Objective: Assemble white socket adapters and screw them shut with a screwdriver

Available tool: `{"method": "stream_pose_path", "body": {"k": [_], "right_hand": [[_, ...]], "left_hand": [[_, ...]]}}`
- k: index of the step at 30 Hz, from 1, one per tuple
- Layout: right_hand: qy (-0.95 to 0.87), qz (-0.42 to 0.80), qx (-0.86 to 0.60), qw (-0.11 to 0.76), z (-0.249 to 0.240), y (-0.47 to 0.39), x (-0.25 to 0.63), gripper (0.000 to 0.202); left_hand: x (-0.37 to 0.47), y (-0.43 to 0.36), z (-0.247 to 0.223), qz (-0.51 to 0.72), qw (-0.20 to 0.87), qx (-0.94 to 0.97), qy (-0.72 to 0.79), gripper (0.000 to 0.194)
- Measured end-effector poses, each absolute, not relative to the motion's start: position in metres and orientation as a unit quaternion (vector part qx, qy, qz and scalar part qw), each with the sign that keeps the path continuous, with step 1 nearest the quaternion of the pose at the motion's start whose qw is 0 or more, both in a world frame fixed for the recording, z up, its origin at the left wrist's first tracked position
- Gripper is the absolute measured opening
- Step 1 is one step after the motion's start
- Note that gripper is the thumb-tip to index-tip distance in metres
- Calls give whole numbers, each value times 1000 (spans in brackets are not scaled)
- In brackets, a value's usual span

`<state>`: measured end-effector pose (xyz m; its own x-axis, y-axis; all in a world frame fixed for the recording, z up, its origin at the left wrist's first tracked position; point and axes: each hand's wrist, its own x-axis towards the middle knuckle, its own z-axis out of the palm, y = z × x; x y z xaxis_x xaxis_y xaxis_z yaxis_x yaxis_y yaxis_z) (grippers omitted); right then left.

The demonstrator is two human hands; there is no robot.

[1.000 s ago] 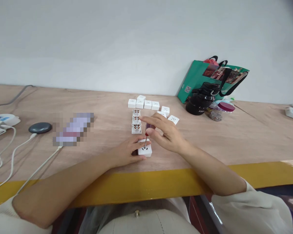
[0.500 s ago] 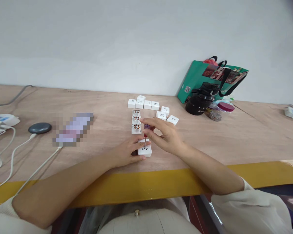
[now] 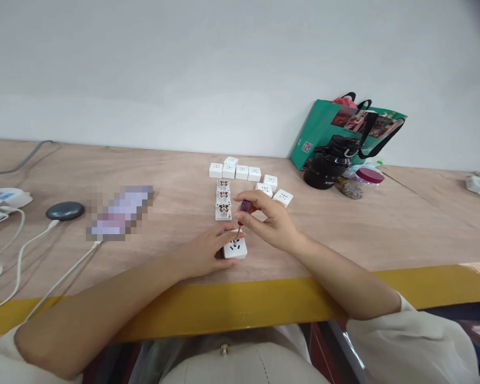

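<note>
The pale wood worktop (image 3: pixel 364 224) with its yellow near edge carries everything. On its far middle sit five closed white square plastic sockets (image 3: pixel 242 172), with three more closed white sockets (image 3: pixel 283 197) apart to their right; I judge those eight finished. Nearer, three open white plastic socket parts (image 3: pixel 223 212) line up in a column, coppery metal exposed, so I take them as left to do. Nearest me is the one white square plastic socket in work (image 3: pixel 240 253), clasped along its left side by my left grip (image 3: pixel 208 248). My right grip (image 3: pixel 272 221) pinches a slim screwdriver with a red-and-purple handle (image 3: pixel 245 206), its shaft slanting down to the socket's slotted face; I judge this one partway through.
</note>
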<state>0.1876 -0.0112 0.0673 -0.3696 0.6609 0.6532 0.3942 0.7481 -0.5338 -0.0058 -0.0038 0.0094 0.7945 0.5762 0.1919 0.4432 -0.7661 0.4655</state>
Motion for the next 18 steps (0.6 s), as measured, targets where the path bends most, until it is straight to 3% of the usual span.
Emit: {"method": "stream_pose_path", "body": {"k": [5,10,16,18], "right_hand": [[-857,67,-247,448,69,-18,186,21],[-829,138,-304,448,68,-20,184,30],[-693,283,-399,530,68,8,197,24],[-688,263,-458,497,62,20,202,21]], "left_hand": [[-6,-5,13,176,188,930,261,52],[-7,-4,14,172,179,935,254,49],[-10,-5,23,137,153,947,245,46],[-15,-5,32,96,149,948,265,47]]}}
